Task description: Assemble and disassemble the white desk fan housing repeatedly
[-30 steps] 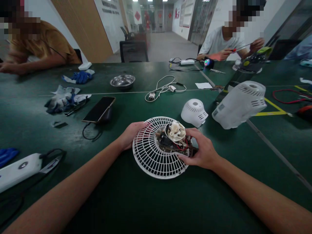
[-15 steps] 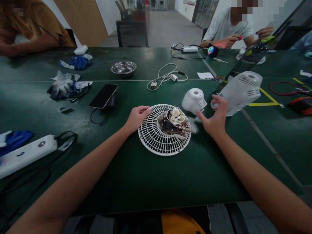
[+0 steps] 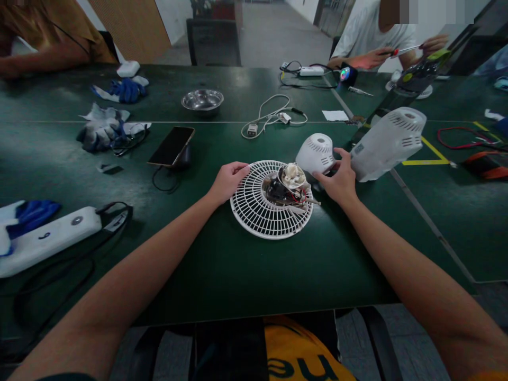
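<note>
A round white fan grille (image 3: 270, 228) lies on the green table, bearing an uncovered motor (image 3: 280, 191) with red wires and a cream plastic part on top. My left hand (image 3: 229, 182) is closed on the grille's upper left rim, thumb and fingers together. Just right of the motor stands a small white vented motor cover (image 3: 315, 152). My right hand (image 3: 339, 177) has its thumb and fingers around the cover's lower right side. Close behind that hand is a larger white vented housing (image 3: 391, 143), tilted on the table.
A phone (image 3: 172, 146), work gloves (image 3: 102, 129) and a power strip (image 3: 55, 238) lie to the left. Farther back are a steel bowl (image 3: 202, 100), a coiled white cable (image 3: 266, 119) and a dark bottle (image 3: 408, 90). Across the table, a person holds a screwdriver (image 3: 407, 49).
My right hand has moved left from beside the large housing onto the small motor cover and closed on it. My left hand stays on the grille. The view has tilted down slightly.
</note>
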A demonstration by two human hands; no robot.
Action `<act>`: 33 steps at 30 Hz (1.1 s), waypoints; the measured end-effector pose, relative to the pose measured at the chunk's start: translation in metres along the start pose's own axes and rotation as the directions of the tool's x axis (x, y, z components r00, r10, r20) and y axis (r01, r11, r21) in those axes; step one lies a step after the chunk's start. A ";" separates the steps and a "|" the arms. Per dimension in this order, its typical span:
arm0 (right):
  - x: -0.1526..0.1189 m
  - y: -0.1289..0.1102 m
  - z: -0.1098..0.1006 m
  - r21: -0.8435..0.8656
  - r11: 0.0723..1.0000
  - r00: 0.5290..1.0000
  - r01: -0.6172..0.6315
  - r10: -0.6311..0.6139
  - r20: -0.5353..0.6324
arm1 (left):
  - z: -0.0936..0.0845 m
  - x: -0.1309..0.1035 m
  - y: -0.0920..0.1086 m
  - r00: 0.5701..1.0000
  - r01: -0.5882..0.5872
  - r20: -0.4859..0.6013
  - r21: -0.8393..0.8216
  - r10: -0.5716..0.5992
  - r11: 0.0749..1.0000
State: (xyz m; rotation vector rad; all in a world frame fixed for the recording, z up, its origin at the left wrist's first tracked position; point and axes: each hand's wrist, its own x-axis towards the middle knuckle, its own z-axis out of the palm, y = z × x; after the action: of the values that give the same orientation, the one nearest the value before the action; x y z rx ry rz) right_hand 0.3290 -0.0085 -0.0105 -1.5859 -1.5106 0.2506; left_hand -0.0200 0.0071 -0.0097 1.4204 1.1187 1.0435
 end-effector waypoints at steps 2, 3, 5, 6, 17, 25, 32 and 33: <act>-0.002 -0.004 -0.001 0.206 0.970 0.990 -0.129 0.137 -0.026 | 0.000 0.000 0.000 1.000 0.001 0.001 0.005 -0.001 1.000; -0.003 -0.006 -0.002 0.340 0.918 0.976 -0.203 0.218 -0.005 | 0.000 0.000 0.000 1.000 0.003 0.007 0.007 -0.003 1.000; -0.007 -0.014 -0.005 0.577 0.736 0.930 -0.353 0.345 0.129 | -0.001 0.000 0.001 1.000 0.008 0.019 0.015 -0.008 1.000; -0.009 -0.018 -0.006 0.648 0.633 0.901 -0.423 0.373 0.223 | -0.001 0.000 0.001 1.000 0.009 0.022 0.019 -0.010 1.000; -0.026 -0.040 -0.011 0.667 0.476 0.816 -0.573 0.263 0.514 | -0.002 -0.002 0.004 0.999 -0.011 0.030 0.027 0.010 1.000; -0.029 -0.032 -0.010 0.518 0.742 0.843 -0.426 0.119 0.524 | 0.004 -0.006 0.013 0.999 0.026 -0.041 0.083 -0.023 0.996; -0.029 -0.034 -0.009 0.478 0.772 0.871 -0.418 0.192 0.452 | 0.005 -0.004 0.006 0.998 0.021 -0.067 0.087 -0.016 0.996; -0.029 -0.035 -0.009 0.469 0.781 0.874 -0.412 0.194 0.446 | 0.005 -0.004 0.006 0.998 0.021 -0.068 0.089 -0.015 0.996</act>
State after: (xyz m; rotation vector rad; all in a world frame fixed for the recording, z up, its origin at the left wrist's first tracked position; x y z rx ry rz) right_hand 0.3039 -0.0436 0.0065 -1.3346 -1.2662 1.1414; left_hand -0.0157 0.0018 -0.0050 1.4521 1.2378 1.0463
